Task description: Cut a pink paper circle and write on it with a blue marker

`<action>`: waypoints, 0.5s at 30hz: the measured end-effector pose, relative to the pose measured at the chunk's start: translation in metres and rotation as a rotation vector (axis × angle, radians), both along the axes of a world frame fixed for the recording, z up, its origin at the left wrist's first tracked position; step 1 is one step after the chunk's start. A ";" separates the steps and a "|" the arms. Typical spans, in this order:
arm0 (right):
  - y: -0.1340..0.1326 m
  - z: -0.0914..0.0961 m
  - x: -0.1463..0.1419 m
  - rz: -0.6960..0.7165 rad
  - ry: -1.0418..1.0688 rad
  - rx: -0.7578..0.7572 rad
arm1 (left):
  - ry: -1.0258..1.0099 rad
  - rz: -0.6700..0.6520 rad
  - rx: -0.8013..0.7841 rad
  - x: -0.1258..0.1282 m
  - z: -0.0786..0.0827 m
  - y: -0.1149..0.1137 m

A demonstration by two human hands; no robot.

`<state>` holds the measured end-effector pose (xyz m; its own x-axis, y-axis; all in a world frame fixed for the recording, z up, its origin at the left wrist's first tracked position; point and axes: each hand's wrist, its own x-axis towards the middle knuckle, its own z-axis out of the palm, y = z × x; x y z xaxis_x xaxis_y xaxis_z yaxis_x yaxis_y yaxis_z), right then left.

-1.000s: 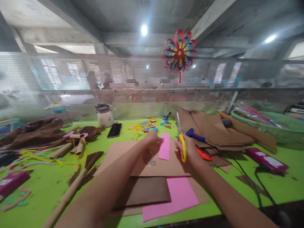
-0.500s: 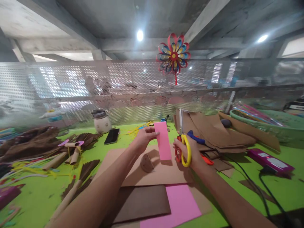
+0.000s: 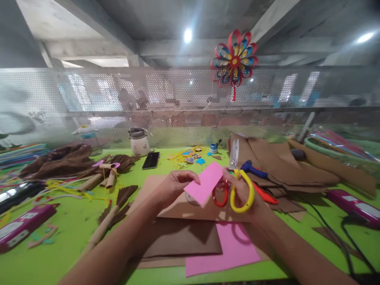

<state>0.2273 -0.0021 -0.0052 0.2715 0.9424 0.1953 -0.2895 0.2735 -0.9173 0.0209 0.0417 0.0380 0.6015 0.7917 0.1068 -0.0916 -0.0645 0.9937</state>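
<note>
A pink paper strip (image 3: 205, 183) is tilted above the brown cardboard, its lower left end pinched by my left hand (image 3: 175, 189). My right hand (image 3: 242, 188) is closed around scissors (image 3: 248, 200) with one yellow and one red handle loop, blades pointing up and away. The fingertips of that hand also reach the strip's upper right corner. Partly behind the strip, a round brown piece (image 3: 191, 198) rests on the cardboard (image 3: 175, 211). Nearer to me lie a dark brown sheet (image 3: 184, 239) and a larger pink sheet (image 3: 228, 257).
A blue-handled glue gun (image 3: 254, 169) and stacked brown paper (image 3: 273, 162) are on the right, near a purple power strip (image 3: 354, 204) with cables. Paper tubes (image 3: 111, 178), a phone (image 3: 151, 160) and a jar (image 3: 139, 143) stand or lie left. Perforated panel (image 3: 169, 95) behind.
The pink strip has gone from upright to tilted, with its top swung right to my right hand's fingertips. Both hands are slightly lower in view. The camera view has shifted left.
</note>
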 end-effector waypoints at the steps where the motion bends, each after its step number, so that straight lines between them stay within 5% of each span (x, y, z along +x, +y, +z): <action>1: 0.002 -0.002 0.001 0.021 0.062 -0.030 | 0.017 -0.024 -0.019 -0.001 -0.002 0.000; 8: 0.003 -0.006 0.006 -0.062 0.180 -0.071 | -0.031 -0.045 -0.163 -0.001 -0.017 0.004; 15: -0.005 0.006 0.000 -0.291 -0.055 0.074 | -0.147 -0.033 -0.365 0.006 -0.028 0.002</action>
